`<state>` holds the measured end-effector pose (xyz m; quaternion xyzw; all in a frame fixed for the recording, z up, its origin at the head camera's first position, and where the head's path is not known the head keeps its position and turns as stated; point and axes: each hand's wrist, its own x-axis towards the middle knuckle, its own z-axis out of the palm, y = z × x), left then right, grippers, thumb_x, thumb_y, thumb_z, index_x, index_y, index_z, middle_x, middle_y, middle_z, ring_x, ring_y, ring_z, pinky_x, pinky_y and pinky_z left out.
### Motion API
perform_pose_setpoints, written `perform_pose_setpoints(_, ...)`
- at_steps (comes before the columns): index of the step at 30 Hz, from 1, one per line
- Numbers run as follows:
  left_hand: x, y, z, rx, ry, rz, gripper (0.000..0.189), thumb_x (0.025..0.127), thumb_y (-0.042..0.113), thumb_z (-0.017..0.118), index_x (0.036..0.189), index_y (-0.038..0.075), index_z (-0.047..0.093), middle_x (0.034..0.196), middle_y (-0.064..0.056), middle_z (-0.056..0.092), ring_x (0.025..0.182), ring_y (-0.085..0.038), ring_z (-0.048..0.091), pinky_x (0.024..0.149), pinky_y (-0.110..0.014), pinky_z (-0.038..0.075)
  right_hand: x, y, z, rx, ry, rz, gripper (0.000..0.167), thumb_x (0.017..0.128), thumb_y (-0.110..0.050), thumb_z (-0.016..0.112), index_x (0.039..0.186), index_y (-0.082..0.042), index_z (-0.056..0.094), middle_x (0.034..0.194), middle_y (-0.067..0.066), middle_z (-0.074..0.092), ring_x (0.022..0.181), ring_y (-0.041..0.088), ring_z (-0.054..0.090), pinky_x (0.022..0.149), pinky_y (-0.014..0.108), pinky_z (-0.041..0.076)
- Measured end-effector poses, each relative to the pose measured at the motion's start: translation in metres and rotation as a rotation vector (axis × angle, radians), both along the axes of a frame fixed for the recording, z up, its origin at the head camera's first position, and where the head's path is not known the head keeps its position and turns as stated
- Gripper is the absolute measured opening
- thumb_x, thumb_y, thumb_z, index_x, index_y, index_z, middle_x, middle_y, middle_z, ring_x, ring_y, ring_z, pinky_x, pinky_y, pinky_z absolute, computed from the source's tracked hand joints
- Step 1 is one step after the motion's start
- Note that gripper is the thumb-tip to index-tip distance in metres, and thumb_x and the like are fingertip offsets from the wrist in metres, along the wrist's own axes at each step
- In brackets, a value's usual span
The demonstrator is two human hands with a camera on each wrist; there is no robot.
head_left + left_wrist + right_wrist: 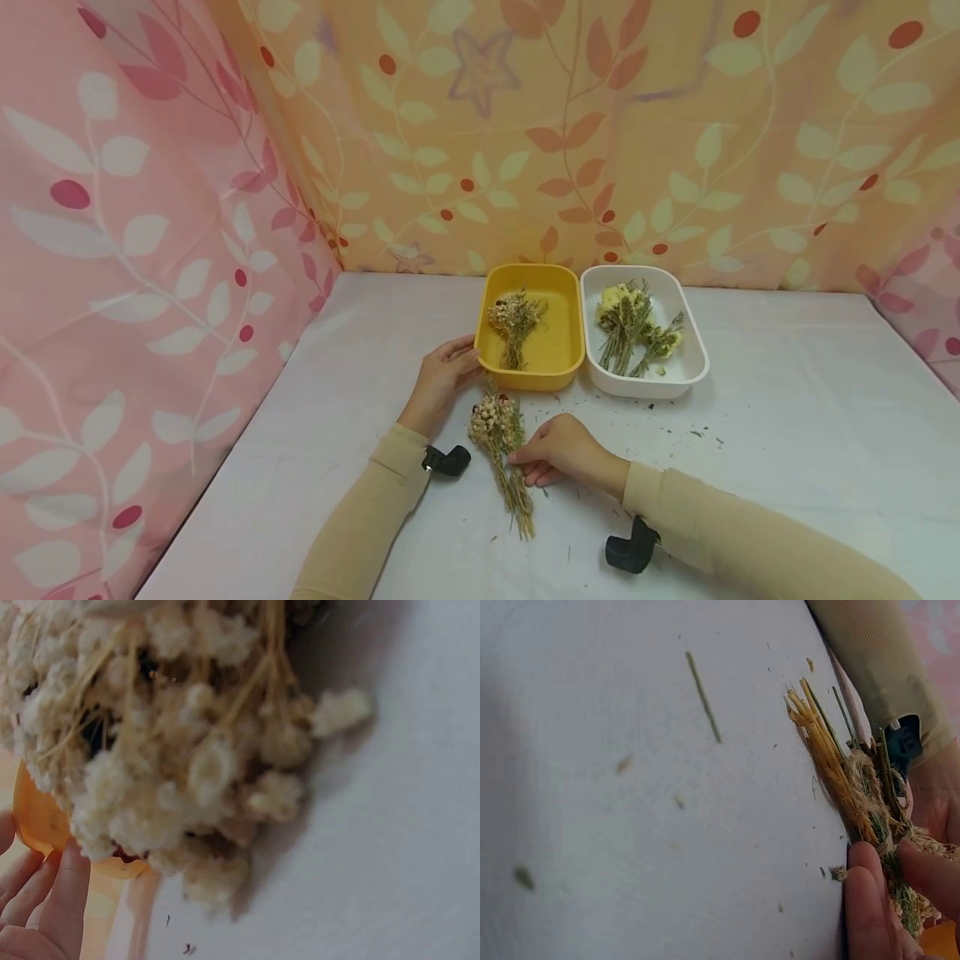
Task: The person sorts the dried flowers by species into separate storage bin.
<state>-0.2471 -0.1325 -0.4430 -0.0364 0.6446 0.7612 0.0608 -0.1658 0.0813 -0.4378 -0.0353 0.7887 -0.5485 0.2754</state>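
Note:
Two dried flower bunches lie side by side on the table before the trays, one with cream blossoms (490, 423) and a greener one (519, 492) along its right. My right hand (566, 450) pinches the greener bunch between thumb and fingers. In the right wrist view, twine (864, 784) wraps the stems close to those fingers. My left hand (441, 383) rests its extended fingers against the left wall of a yellow tray (558, 312), which holds another dried bunch (515, 325). Cream blossoms (172, 780) fill much of the left wrist view, in front of that hand.
A white tray (690, 354) stands against the yellow one's right side, with yellow-flowered dried bunches (626, 321) inside. Plant crumbs (697, 433) and a thin green stem piece (703, 697) are scattered on the white tabletop (787, 400). Patterned curtains (525, 142) rise behind the table and along its sides.

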Motion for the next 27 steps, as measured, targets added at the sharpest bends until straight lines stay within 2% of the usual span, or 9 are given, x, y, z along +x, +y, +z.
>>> perform_pose_setpoints(6, 0.000, 0.000, 0.000, -0.007, -0.006, -0.001, 0.047, 0.099, 0.008, 0.061, 0.143, -0.002, 0.050, 0.144, -0.021, 0.054, 0.129, -0.035, 0.057, 0.104, -0.036, 0.054, 0.000, 0.000, -0.001, -0.010, -0.028, -0.019, 0.017, 0.081, -0.016, 0.081, 0.080, 0.001, 0.076, 0.058, 0.006, 0.071, 0.050, 0.009, 0.067, 0.052, 0.026, 0.061)
perform_pose_setpoints(14, -0.002, 0.000, -0.001, 0.000, -0.012, 0.006, 0.046, 0.099, 0.007, 0.060, 0.143, -0.002, 0.050, 0.144, -0.022, 0.054, 0.128, -0.036, 0.057, 0.104, -0.037, 0.055, 0.000, 0.005, 0.000, -0.065, -0.069, 0.004, 0.020, 0.085, -0.017, 0.076, 0.086, 0.003, 0.074, 0.060, 0.002, 0.070, 0.053, 0.009, 0.067, 0.053, 0.024, 0.061)
perform_pose_setpoints(21, -0.002, 0.001, -0.001, 0.021, -0.003, 0.004, 0.046, 0.099, 0.006, 0.060, 0.143, -0.004, 0.049, 0.144, -0.023, 0.053, 0.128, -0.037, 0.057, 0.102, -0.034, 0.056, 0.004, 0.010, 0.001, -0.054, -0.064, 0.009, 0.021, 0.086, -0.020, 0.076, 0.088, 0.001, 0.074, 0.062, 0.000, 0.069, 0.055, 0.007, 0.067, 0.055, 0.022, 0.061)
perform_pose_setpoints(27, -0.001, 0.000, 0.000, 0.024, 0.002, -0.006, 0.046, 0.099, 0.007, 0.060, 0.143, -0.002, 0.050, 0.145, -0.022, 0.053, 0.129, -0.037, 0.057, 0.103, -0.034, 0.055, 0.008, 0.017, 0.007, -0.080, -0.060, -0.018, 0.019, 0.086, -0.015, 0.075, 0.092, 0.003, 0.074, 0.067, 0.003, 0.072, 0.059, 0.009, 0.068, 0.061, 0.026, 0.063)
